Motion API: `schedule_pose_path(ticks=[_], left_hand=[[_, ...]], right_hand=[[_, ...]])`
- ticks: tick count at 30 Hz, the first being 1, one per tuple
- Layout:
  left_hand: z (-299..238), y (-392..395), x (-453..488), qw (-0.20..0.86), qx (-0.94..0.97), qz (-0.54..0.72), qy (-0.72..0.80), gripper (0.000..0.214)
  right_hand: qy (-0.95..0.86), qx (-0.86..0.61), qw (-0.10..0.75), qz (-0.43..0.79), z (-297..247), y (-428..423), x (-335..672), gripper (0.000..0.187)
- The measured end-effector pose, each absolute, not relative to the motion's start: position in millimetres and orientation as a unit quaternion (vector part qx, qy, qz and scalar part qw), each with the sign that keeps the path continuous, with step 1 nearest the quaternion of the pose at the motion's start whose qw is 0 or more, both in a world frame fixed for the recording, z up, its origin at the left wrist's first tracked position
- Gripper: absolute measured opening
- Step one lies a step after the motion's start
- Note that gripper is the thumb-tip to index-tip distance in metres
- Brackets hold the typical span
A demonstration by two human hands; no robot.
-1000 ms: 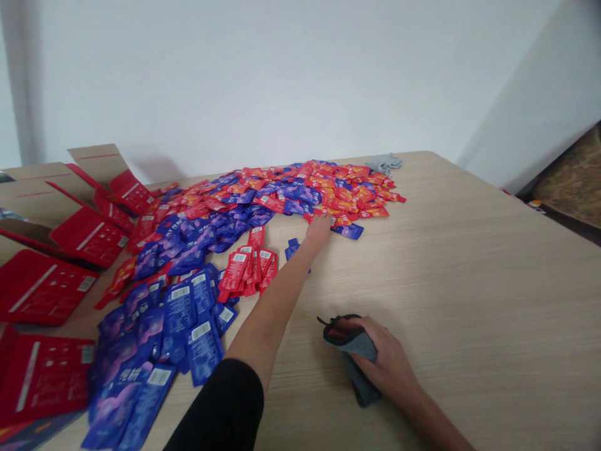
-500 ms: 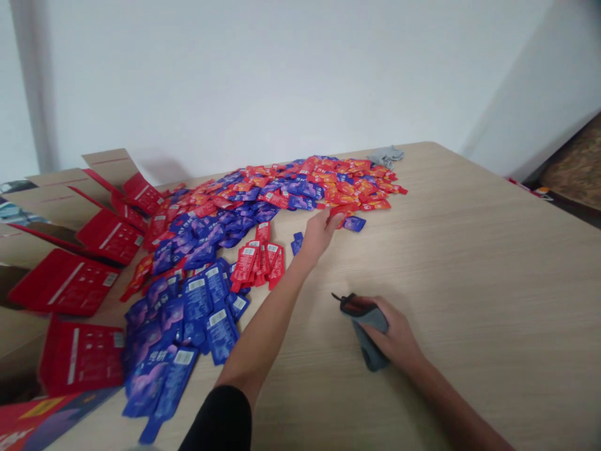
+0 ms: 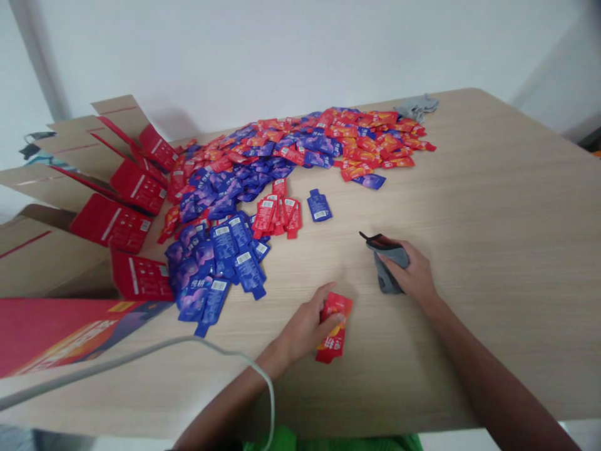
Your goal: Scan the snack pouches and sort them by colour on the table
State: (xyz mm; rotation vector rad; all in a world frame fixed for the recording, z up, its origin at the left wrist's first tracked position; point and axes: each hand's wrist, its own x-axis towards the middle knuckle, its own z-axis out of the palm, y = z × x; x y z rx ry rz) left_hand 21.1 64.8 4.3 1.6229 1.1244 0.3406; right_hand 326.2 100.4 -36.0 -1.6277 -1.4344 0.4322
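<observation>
Close to the table's front edge, my left hand [image 3: 304, 327] is closed on a red pouch [image 3: 337, 326] with orange print, the thumb lying over its face. My right hand [image 3: 417, 272], over the middle of the table, is wrapped round a folded grey cloth [image 3: 389, 279] with a dark edge and a thin black tip poking out. Between the hands and the heap, a single blue pouch [image 3: 320, 206] lies flat. Left of it is a small stack of red pouches [image 3: 278, 214]. Several blue pouches [image 3: 225, 247] overlap further left.
A long heap of red and blue pouches [image 3: 300, 143] runs along the wall side. Open red cartons [image 3: 126, 232] with raised brown flaps line the left. A grey rag [image 3: 417, 108] lies at the back. A pale cable [image 3: 188, 340] loops across the front left.
My left hand has drawn back from the heap towards the front edge with a red pouch. My right hand keeps its hold on the grey cloth. The view has tilted down.
</observation>
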Motion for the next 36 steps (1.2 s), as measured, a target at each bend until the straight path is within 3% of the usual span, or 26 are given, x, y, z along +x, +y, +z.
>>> schedule_pose_path(ticks=[5,12,17,22,25,30,36], left_hand=[[-11.1,26.3,8.0,0.431,0.729,0.167,0.504,0.063],[-17.0,-2.1,-13.0,0.168,0.878,0.196,0.403,0.062],[-32.2,-40.7,-45.3,0.127,0.918,0.225,0.301,0.038],[-38.6,-62.9,-53.7,0.120,0.931,0.242,0.246,0.039],[-38.1,-67.4,-52.0,0.122,0.933,0.246,0.233,0.042],[-39.1,-72.8,-51.0,0.128,0.930,0.247,0.240,0.035],[-42.5,-76.9,-51.3,0.088,0.945,0.209,0.235,0.037]], right_hand=[[-0.583,-0.665,0.443,0.147,-35.2,101.1,326.7,0.047],[-0.584,-0.661,0.454,0.127,-32.2,99.6,324.1,0.044],[-0.597,-0.659,0.447,0.100,-31.3,98.7,325.2,0.041],[-0.616,-0.651,0.442,0.047,-3.9,74.9,303.8,0.043],[-0.726,-0.561,0.387,0.093,14.5,38.6,267.2,0.045],[-0.911,-0.338,0.168,0.164,-0.5,-13.0,208.0,0.041],[-0.903,-0.389,0.145,0.111,-26.3,32.3,216.2,0.048]])
